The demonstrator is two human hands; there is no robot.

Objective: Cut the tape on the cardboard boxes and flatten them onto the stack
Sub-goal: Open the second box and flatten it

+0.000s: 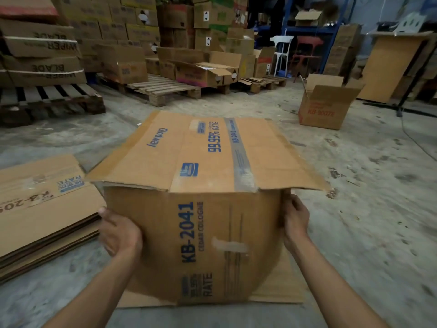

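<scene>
A large brown cardboard box (189,245) printed "KB-2041" stands on the concrete floor right in front of me. Its top flaps are spread outward and a strip of clear tape (238,152) runs across the top. My left hand (119,234) grips the box's left side. My right hand (295,221) holds its right edge just under the flap. A stack of flattened boxes (40,209) lies on the floor to the left, close to my left hand. No cutting tool is visible.
An open box (324,107) stands on the floor at the right rear. Wooden pallets (163,89) loaded with cartons line the back and left. A white chair (281,53) and a red chair (305,55) stand behind, with a wooden panel (387,67) at far right.
</scene>
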